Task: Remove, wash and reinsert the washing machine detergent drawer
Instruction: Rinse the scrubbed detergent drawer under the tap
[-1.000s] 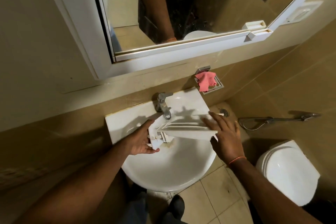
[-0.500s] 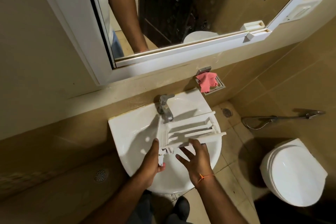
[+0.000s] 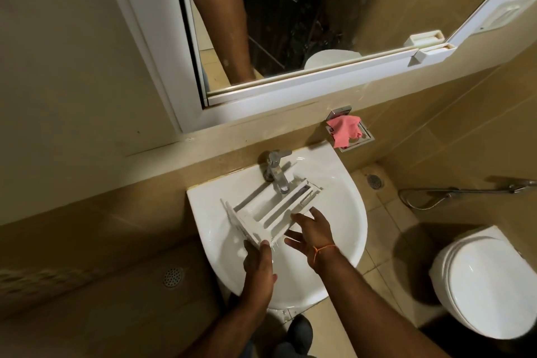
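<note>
Now left hand grips drawer over sink; right hand spread.

The room is dimly and warmly lit, and the brightest surfaces are the white basin and toilet lid. A heavy shadow is cast on the floor left of the toilet (soft-edged, not sharp). Straight lines of the mirror frame are bowed by the wide-angle lens. Fine detail is softened throughout, and the corners are darkened.
</note>
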